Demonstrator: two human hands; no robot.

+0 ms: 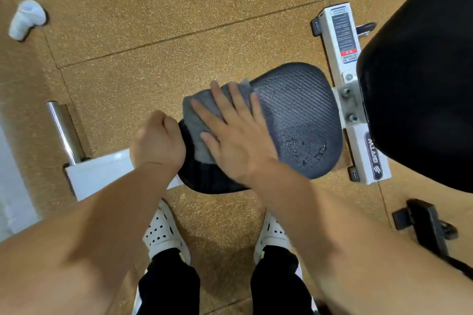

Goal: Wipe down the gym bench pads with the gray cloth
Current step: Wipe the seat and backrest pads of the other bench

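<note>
The small black seat pad (299, 120) of the gym bench lies in the middle, with wet droplets on its right part. The gray cloth (202, 115) lies on the pad's left half. My right hand (235, 135) presses flat on the cloth with fingers spread. My left hand (157, 142) is closed in a fist at the pad's left edge; whether it grips the edge is hidden. The larger black back pad (419, 89) fills the right side.
The white bench frame (343, 41) with labels runs between the two pads, and a chrome bar (64, 130) sticks out at the left. A white spray bottle (25, 19) lies on the speckled floor at top left. My feet in white shoes (163, 233) stand below the seat pad.
</note>
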